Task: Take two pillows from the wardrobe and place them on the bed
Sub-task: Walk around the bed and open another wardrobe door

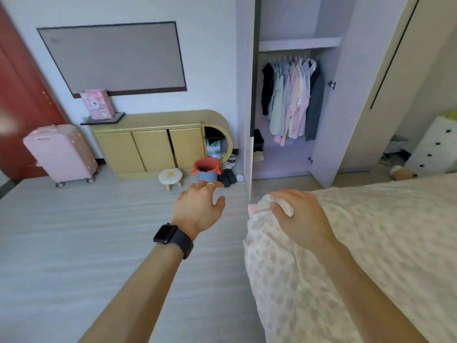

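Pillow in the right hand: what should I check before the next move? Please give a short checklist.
1. Grip of the right hand on the pillow: fingers curled round its top corner. Ok.
2. The pillow lying flat on the bed: it hangs at the bed's edge, held by the corner. Not ok.
3. Room on the bed: bare floral cover shows beside the pillow. Ok.
4. The left hand free: open, holds nothing. Ok.
5. The wardrobe open: yes. Ok.
6. A second pillow inside the wardrobe: only hanging clothes show plainly. Cannot tell.
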{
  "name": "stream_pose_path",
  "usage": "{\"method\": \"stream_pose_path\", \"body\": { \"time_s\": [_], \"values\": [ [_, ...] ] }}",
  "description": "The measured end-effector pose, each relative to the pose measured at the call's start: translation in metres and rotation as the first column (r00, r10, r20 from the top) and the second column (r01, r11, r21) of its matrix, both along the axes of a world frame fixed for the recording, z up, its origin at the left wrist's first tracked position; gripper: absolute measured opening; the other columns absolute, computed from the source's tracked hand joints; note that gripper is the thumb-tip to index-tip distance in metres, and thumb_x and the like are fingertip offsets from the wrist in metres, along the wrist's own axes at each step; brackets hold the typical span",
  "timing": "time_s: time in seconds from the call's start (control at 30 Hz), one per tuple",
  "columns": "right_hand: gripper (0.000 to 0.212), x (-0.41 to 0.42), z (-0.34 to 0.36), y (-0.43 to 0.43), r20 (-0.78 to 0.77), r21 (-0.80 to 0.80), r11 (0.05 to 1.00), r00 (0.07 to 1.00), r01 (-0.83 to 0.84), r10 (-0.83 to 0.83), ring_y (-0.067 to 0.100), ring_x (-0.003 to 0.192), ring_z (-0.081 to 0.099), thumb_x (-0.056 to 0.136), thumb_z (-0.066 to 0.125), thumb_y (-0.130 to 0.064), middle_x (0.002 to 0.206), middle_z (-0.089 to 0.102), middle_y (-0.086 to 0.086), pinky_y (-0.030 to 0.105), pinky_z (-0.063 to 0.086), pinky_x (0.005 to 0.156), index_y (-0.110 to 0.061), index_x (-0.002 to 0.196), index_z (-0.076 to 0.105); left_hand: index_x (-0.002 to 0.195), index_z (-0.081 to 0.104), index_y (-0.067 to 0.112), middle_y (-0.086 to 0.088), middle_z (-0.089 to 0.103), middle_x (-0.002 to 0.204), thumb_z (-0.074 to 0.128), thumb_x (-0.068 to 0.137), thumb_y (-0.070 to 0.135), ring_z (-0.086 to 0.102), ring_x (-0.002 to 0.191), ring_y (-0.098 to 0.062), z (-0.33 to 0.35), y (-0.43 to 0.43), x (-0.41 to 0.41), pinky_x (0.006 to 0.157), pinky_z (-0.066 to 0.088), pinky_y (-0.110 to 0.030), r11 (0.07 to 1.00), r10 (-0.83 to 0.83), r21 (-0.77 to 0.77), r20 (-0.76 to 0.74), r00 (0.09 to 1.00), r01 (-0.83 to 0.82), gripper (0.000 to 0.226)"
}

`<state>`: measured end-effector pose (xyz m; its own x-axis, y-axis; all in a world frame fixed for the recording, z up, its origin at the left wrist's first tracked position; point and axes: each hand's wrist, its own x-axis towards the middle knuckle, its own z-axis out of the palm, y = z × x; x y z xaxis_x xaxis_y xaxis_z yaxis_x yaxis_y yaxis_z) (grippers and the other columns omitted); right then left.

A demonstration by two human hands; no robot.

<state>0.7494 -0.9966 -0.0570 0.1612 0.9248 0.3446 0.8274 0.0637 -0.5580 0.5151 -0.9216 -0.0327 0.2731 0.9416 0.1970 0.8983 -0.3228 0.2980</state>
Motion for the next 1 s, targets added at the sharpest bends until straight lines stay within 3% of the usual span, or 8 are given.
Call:
{"method": "stream_pose_path", "body": {
  "time_s": [0.17, 0.3, 0.4, 0.43, 0.57, 0.83, 1.0],
  "values": [
    [0.024, 0.018, 0.001, 0.133, -0.012, 0.053, 0.998, 1.0, 0.023, -0.022, 0.018, 0.114, 0.058, 0.096, 0.065, -0.028, 0.118, 0.071, -0.007, 0.024, 0.038, 0.099, -0.023, 0.118, 0.073, 0.135, 0.055, 0.033, 0.003, 0.058, 0.134, 0.052, 0.096, 0.04, 0.05, 0.124, -0.026, 0.006, 0.135, 0.018, 0.09, 0.045, -0.037, 1.0, -0.009, 0.022, 0.025, 1.0, 0.008, 0.04],
    [0.023, 0.028, 0.001, 0.221, -0.061, 0.085, 0.996, 0.998, 0.031, -0.026, -0.009, 0.105, 0.043, 0.096, 0.065, -0.027, 0.113, 0.066, -0.016, 0.02, 0.032, 0.098, -0.023, 0.118, 0.073, 0.134, 0.056, 0.033, 0.005, 0.058, 0.134, 0.053, 0.096, 0.04, 0.051, 0.122, -0.025, 0.003, 0.223, 0.03, 0.09, 0.045, -0.038, 1.0, -0.03, 0.009, 0.05, 0.998, 0.03, 0.039],
    [0.018, 0.032, -0.005, 0.276, -0.075, 0.113, 0.992, 0.996, 0.063, -0.054, -0.011, 0.1, 0.04, 0.095, 0.067, -0.022, 0.105, 0.063, -0.019, 0.004, 0.023, 0.095, -0.022, 0.112, 0.074, 0.132, 0.058, 0.032, 0.007, 0.058, 0.135, 0.055, 0.095, 0.039, 0.054, 0.12, -0.024, -0.008, 0.276, 0.037, 0.089, 0.046, -0.038, 0.998, -0.057, 0.003, 0.058, 0.997, 0.057, 0.038],
    [0.018, 0.033, -0.009, 0.292, -0.075, 0.101, 0.992, 0.995, 0.077, -0.069, -0.009, 0.101, 0.043, 0.095, 0.067, -0.022, 0.107, 0.066, -0.015, 0.004, 0.023, 0.097, -0.022, 0.112, 0.074, 0.132, 0.059, 0.031, 0.006, 0.058, 0.134, 0.056, 0.095, 0.039, 0.055, 0.119, -0.024, -0.013, 0.293, 0.039, 0.089, 0.047, -0.038, 0.998, -0.069, -0.007, 0.059, 0.996, 0.07, 0.039],
    [0.029, 0.04, -0.031, 0.355, -0.072, -0.051, 0.987, 0.986, 0.149, -0.153, 0.011, 0.126, 0.051, 0.098, 0.061, -0.033, 0.131, 0.066, -0.008, 0.031, 0.033, 0.113, -0.026, 0.124, 0.071, 0.135, 0.058, 0.03, 0.006, 0.059, 0.136, 0.056, 0.096, 0.039, 0.053, 0.124, -0.021, -0.039, 0.377, 0.049, 0.095, 0.048, -0.04, 0.98, -0.183, -0.067, 0.073, 0.98, 0.188, 0.04],
    [0.029, 0.058, -0.069, 0.452, -0.125, -0.217, 0.89, 0.893, 0.401, -0.433, 0.02, 0.125, 0.055, 0.097, 0.062, -0.034, 0.129, 0.066, -0.009, 0.041, 0.043, 0.109, -0.028, 0.124, 0.07, 0.136, 0.057, 0.027, 0.001, 0.06, 0.133, 0.054, 0.097, 0.036, 0.055, 0.118, -0.024, -0.066, 0.552, 0.103, 0.096, 0.049, -0.04, 0.874, -0.46, -0.149, 0.045, 0.887, 0.462, 0.04],
    [0.017, 0.082, -0.086, 0.496, -0.093, -0.156, 0.789, 0.786, 0.595, -0.611, 0.019, 0.105, 0.065, 0.091, 0.073, -0.016, 0.112, 0.075, 0.0, 0.026, 0.044, 0.097, -0.017, 0.108, 0.076, 0.132, 0.059, 0.028, 0.002, 0.061, 0.133, 0.054, 0.097, 0.035, 0.057, 0.115, -0.026, -0.079, 0.631, 0.173, 0.089, 0.05, -0.038, 0.768, -0.623, -0.174, 0.022, 0.782, 0.616, 0.036]
  ]
}}
